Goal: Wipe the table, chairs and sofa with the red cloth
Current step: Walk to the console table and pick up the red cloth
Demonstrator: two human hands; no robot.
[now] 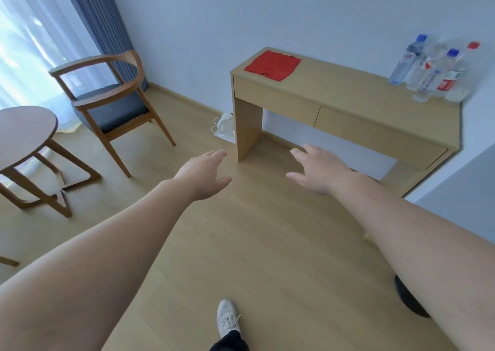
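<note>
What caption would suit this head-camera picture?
Open and empty, the left hand and right hand stretch toward the red cloth on the pale wooden desk.

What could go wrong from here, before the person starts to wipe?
1. The bottles stand crowded at the right end of the desk; a wide wipe could tip them.
2. The kettle and its cord are on the floor beside the desk leg, below the end where the cloth lies; a step there might catch them.

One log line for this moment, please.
stage: wiping not started | red cloth: flat on desk, untouched | left hand: open, empty | right hand: open, empty
</note>
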